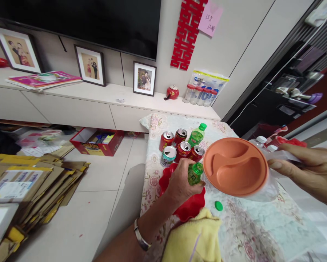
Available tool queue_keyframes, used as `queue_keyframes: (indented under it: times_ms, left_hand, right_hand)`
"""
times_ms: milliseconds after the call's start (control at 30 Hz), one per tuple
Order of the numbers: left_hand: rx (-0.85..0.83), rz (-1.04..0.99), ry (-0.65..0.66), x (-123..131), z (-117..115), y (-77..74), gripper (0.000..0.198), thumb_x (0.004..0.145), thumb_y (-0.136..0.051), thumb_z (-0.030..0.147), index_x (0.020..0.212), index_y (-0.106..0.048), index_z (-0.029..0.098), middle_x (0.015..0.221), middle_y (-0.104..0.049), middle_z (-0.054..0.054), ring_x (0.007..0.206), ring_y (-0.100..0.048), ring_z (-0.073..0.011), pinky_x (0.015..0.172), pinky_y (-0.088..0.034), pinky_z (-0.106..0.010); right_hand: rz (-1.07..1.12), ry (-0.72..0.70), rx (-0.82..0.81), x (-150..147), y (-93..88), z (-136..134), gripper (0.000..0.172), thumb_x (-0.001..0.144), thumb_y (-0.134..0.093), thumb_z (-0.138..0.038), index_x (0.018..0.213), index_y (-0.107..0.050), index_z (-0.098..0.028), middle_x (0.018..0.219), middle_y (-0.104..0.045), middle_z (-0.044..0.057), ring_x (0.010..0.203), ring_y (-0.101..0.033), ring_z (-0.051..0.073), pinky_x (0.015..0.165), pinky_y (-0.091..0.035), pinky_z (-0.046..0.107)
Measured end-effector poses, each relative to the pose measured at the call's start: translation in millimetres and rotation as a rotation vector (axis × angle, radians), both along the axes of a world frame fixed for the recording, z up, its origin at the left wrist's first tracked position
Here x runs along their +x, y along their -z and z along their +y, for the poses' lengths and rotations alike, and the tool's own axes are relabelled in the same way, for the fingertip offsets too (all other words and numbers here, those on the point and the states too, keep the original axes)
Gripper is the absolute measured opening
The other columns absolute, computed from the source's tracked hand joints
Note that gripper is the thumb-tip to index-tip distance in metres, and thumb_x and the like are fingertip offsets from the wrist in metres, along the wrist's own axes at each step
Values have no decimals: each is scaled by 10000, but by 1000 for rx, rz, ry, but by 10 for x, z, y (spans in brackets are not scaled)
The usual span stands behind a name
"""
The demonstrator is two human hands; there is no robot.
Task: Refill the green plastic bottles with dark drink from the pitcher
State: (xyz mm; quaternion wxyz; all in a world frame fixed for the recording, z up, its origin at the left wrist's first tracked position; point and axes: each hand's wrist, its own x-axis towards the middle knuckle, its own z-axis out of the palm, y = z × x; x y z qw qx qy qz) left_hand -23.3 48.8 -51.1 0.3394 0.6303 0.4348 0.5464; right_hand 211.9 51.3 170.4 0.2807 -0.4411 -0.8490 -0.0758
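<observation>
Floral cloth (pixel 261 222) covered the table in front of you, with a folded yellow towel (pixel 196 243) at its near edge. Just beyond the towel lay a green cap (pixel 218 206), flat on the cloth. To its left sat a red scalloped dish (pixel 192 207), partly hidden by your left hand (pixel 181 182). That hand's thumb and fingers were curled in around a green bottle (pixel 194 177), neck up, at the dish's far side; you could not tell whether its base touched anything. Your right hand (pixel 312 169) had its thumb and forefinger closed on the handle of a clear jug (pixel 274 189), its other fingers mostly out of sight. The jug's round orange lid (pixel 236 165) faced you, just right of the bottle. Behind your left hand stood four red cans (pixel 167 141) and a pale teal can (pixel 168 157), and past them a second green bottle (pixel 196 136), capped. Farther off, a white cabinet (pixel 92 103) bore framed photos (pixel 144 78), a red pot (pixel 172 92) and red-lidded jars (pixel 189 94).
</observation>
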Motion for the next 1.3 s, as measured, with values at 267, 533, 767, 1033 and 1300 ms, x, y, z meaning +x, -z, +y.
queue_keyframes:
  times_ms: [267, 533, 767, 1033, 1300]
  left_hand:
    - [-25, 6, -4, -3, -12, -21, 518, 695, -844, 269, 1113, -537, 256, 1089, -639, -39, 999, -679, -258, 883, -564, -386]
    - [-18, 7, -9, -1, -4, -11, 522, 688, -841, 257, 1115, -541, 243, 1100, -641, -50, 1018, -688, -266, 907, -579, -400]
    - [-11, 10, -5, 0, -8, -6, 507, 705, -829, 276, 1118, -539, 237, 1103, -643, -60, 1020, -685, -270, 910, -573, -410]
    - [-24, 3, -1, -6, -15, -24, 514, 701, -832, 278, 1123, -540, 246, 1095, -646, -52, 1005, -689, -268, 894, -577, -409]
    - [-28, 17, -12, -2, -14, -25, 526, 697, -836, 277, 1122, -527, 261, 1093, -641, -41, 1008, -688, -267, 901, -577, -405]
  right_hand:
    - [12, 9, -37, 5, -3, 5, 665, 906, -654, -790, 594, -734, -209, 459, -580, 8, 366, -516, 123, 338, -411, 178]
    - [-15, -3, -13, 28, -7, -1, 694, 936, -621, -786, 586, -705, -192, 442, -544, 3, 361, -492, 110, 337, -395, 165]
    - [-4, -5, -18, 15, -15, -3, 725, 915, -629, -812, 566, -698, -181, 486, -602, 29, 365, -492, 106, 339, -396, 164]
    - [21, -8, -38, -41, -26, -9, 697, 897, -663, -798, 553, -689, -192, 449, -551, 13, 366, -475, 108, 338, -386, 169]
    - [1, -6, -30, -13, 0, 25, 692, 918, -638, -797, 583, -707, -196, 446, -547, 7, 364, -480, 112, 330, -389, 172]
